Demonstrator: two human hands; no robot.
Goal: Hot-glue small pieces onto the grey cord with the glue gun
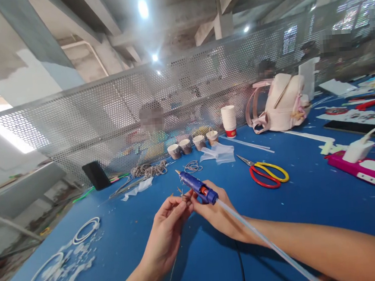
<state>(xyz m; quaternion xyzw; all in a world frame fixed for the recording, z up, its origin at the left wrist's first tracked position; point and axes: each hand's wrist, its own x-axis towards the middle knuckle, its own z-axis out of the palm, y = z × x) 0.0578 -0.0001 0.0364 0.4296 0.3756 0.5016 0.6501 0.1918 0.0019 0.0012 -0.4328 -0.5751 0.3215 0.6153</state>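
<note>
Just in front of me, my left hand [170,224] pinches a small brown cord piece [186,197], with thin ends sticking up and one strand hanging below. My right hand [221,211] is closed on a blue glue gun [196,185], its nozzle pointing up and to the left. A long clear glue stick [256,230] runs out of the gun's back toward the lower right. The fingertips of both hands meet around the cord piece, and its exact shape is partly hidden by them.
Red-and-yellow scissors [268,175] lie to the right. Behind stand several small cord-wrapped cups [185,146], a stack of paper cups [228,120] and a pale backpack [285,102]. Grey cord [149,170] and a phone [96,175] sit left; a pink power strip [361,168] lies right.
</note>
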